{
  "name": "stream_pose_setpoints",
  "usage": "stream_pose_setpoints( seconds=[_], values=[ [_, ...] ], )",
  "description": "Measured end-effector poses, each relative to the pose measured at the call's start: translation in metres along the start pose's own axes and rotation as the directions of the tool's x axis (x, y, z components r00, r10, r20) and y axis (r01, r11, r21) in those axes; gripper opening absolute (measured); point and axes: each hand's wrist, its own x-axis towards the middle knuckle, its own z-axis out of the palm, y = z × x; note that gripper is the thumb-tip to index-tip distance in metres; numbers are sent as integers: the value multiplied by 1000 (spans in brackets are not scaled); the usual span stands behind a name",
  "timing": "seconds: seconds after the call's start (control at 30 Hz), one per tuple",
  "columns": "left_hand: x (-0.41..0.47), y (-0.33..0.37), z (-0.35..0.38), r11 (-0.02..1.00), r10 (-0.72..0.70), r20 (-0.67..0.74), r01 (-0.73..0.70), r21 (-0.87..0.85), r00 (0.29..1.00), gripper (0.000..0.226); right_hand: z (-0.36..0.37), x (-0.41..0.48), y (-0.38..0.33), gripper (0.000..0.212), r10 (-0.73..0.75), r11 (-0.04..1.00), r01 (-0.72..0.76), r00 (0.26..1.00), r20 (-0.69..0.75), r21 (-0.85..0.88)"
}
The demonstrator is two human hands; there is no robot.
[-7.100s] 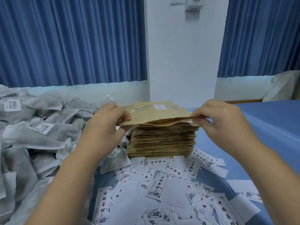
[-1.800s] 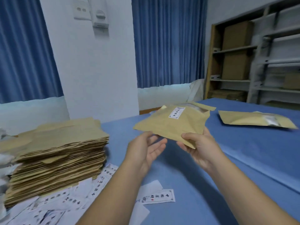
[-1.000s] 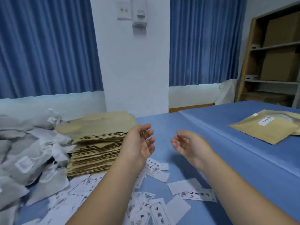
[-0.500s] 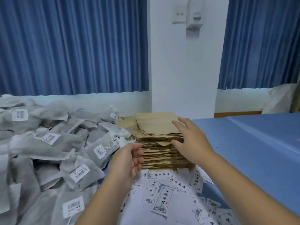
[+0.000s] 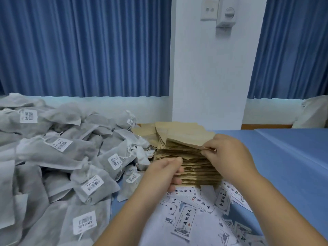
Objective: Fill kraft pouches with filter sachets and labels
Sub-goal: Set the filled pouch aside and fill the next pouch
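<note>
- Table (image 5: 284,166), blue cover: work surface.
- Filter sachets (image 5: 53,157), grey w/ barcode tags: big heap at left, unpacked.
- Kraft pouch stack (image 5: 193,167): centre, tall, flat; looks empty.
- Labels (image 5: 184,221): loose scatter in front of stack.
- Right hand (image 5: 229,157): thumb and fingers pinch edge of top pouch (image 5: 186,137), lifting it off stack.
- Left hand (image 5: 165,173): fingers bent against stack front; grip unclear, can't tell.
- Progress: pouch pick only; sachet + label not yet in. No filled pouch in view, bulk remains.

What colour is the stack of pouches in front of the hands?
Light brown, plain; the stack of pouches shows best in the head view.
</note>
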Motion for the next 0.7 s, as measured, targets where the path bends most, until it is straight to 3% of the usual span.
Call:
stream_pose_setpoints(
  seconds=[0.23,0.37,0.57,0.7],
  values=[
    [-8,9,18,962,97,224,-34,-269,970,44,-37,-9,-47,18,-142,986,129,981,130,101],
    [-9,10,17,884,192,132,-113,-453,973,39,-47,-14,-54,24,-214,964,160,939,268,211],
    [-10,11,12,869,293,59,-240,-434,954,44,-57,-13,-47,23,-174,896,19,935,310,444],
    [-10,11,12,856,336,26,-294,-424,942,32,-59,-13,-46,23,-138,852,-52,937,320,520]
  ],
)
